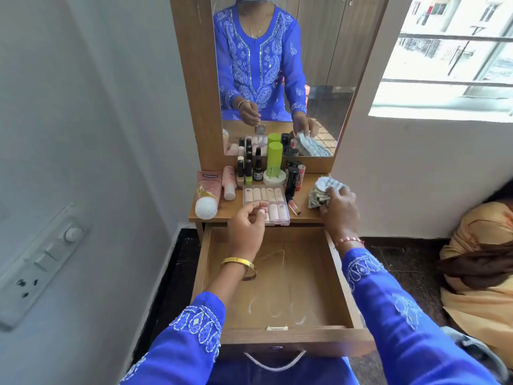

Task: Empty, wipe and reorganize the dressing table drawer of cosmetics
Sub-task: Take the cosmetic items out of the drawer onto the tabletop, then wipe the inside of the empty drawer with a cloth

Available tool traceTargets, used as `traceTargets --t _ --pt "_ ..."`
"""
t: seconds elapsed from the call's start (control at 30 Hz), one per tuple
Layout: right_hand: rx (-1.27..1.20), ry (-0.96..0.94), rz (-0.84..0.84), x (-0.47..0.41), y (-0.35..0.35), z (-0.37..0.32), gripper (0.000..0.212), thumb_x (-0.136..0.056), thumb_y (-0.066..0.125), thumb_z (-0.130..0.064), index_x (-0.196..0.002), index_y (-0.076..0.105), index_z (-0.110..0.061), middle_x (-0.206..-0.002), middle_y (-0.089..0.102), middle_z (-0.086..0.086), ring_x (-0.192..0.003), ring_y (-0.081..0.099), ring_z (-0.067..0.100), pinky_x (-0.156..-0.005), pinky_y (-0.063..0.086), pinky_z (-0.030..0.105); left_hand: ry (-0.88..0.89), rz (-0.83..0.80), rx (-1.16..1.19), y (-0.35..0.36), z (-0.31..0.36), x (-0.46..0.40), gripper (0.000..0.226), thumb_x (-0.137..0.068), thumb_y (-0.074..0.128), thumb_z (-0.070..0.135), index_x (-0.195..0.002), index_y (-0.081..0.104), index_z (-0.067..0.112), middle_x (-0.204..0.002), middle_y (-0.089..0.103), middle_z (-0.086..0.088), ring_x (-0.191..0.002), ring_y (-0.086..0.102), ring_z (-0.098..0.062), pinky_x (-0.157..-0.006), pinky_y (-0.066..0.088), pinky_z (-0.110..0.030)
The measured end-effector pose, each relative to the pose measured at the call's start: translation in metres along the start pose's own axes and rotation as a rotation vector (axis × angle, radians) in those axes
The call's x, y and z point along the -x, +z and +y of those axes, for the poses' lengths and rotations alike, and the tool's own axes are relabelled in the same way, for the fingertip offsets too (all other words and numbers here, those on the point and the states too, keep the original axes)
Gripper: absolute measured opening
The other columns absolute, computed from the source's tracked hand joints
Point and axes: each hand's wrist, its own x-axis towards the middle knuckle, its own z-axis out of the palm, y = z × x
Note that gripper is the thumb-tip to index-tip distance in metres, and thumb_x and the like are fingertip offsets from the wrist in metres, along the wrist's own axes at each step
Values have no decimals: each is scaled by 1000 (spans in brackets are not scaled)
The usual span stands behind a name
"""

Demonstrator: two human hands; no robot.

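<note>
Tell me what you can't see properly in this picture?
- Head view: what the left hand pinches, hidden by its own fingers.
- Writing on the small bottles: too small.
- The clear case: its near left corner is hidden by that hand.
- The cloth: partly covered by the right hand.

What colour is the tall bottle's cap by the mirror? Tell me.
Lime green; the tall bottle shows it clearly in the head view.

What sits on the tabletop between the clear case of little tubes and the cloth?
In the head view, a small lipstick-like tube lies between the clear case and the cloth; otherwise bare wood.
</note>
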Motion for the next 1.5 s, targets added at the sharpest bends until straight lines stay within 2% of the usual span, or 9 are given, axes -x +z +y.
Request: traceTargets --t 0.13,0.3,0.4,0.6,0.77,0.9,1.03,1.23,1.5 --pt "-184 0 225 41 -8 -15 34 -75 64 -4 -107 58 2 -106 55 24 -99 52 41 -66 52 42 -135 -74 103 -2 -9 13 19 -88 52 6 -89 65 19 -79 66 5 -81 66 -20 -78 56 -33" --pt "-312 -172 353 98 -5 -38 35 -69 65 -12 -101 51 -9 -91 58 20 -76 60 33 -51 48 28 -327 -254 261 1 0 27 25 -93 49 22 -103 63 4 -90 66 -11 -72 64 -17 -63 55 -23" --pt "-309 -296 295 124 -3 -49 33 -71 62 -19 -99 45 -15 -90 58 15 -76 58 26 -45 50 24 -405 -318 275 1 5 31 28 -89 52 40 -88 67 17 -88 69 -4 -80 64 -16 -74 52 -26" --pt "-451 -427 17 144 -2 -48 39 -72 55 -37 -108 47 -23 -101 54 3 -90 54 17 -62 54 29 -439 -163 328 -15 -2 34 11 -86 59 14 -94 67 13 -98 69 -14 -92 65 -29 -88 53 -42" --pt "-1118 40 -335 145 7 -51 69 -78 54 -55 -137 38 -23 -132 48 4 -122 50 20 -100 45 36 -318 -356 223 -32 -10 53 13 -87 56 13 -92 67 20 -93 70 -7 -86 67 -23 -82 55 -39" --pt "-1446 478 -531 143 6 -48 32 -94 48 -19 -125 48 -13 -107 62 16 -88 64 29 -75 54 42 -365 -608 288 -35 -22 64 21 -92 48 8 -101 66 13 -89 69 -5 -79 67 -12 -76 55 -25" --pt "-1153 544 -490 137 20 -28 38 -91 51 -13 -129 46 -11 -109 62 14 -91 61 26 -84 51 43 -393 -389 194 -46 -45 54 25 -95 44 13 -106 64 3 -85 69 -3 -76 65 -12 -70 54 -19" --pt "198 -141 -966 137 39 -21 58 -81 60 -36 -135 41 -32 -142 40 5 -126 39 31 -104 37 41 -247 -45 -28 -63 -74 34 18 -91 49 10 -90 66 16 -77 67 1 -75 64 -15 -74 54 -25" --pt "256 -766 -1024 149 82 -70 49 -87 55 -13 -133 47 -28 -143 43 4 -129 40 28 -107 30 39 -172 76 -172 -69 -80 38 16 -88 51 8 -89 65 16 -77 64 3 -74 58 -1 -63 39 -6"
